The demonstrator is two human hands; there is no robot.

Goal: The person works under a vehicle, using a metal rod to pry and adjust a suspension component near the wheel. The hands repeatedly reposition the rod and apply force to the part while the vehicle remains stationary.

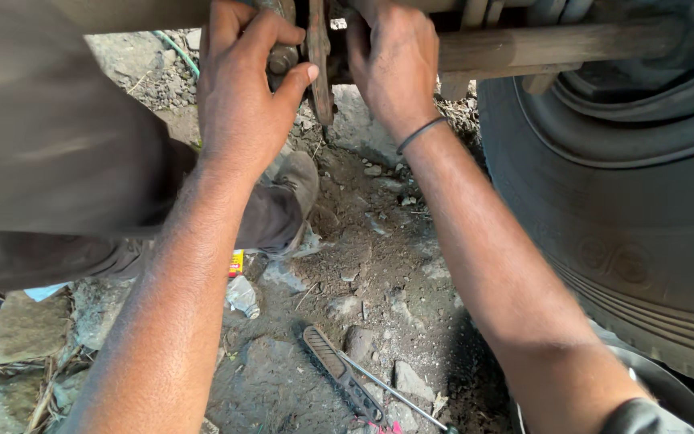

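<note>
Left hand and right hand clasp the rusty bracket beside the tyre; fingers could be pinched if it shifts.

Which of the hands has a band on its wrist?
The right hand, nearer the tyre, wears a thin dark band. The left hand has a bare wrist.

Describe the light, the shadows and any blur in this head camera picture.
Head view: daylight falls strongly on the left hand, the right hand and both forearms; the rusty metal part they grip sits in the shade under the vehicle; the tyre is dim but readable; the screwdriver on the dirt ground is sharp; the trouser leg at left looks soft.
</note>
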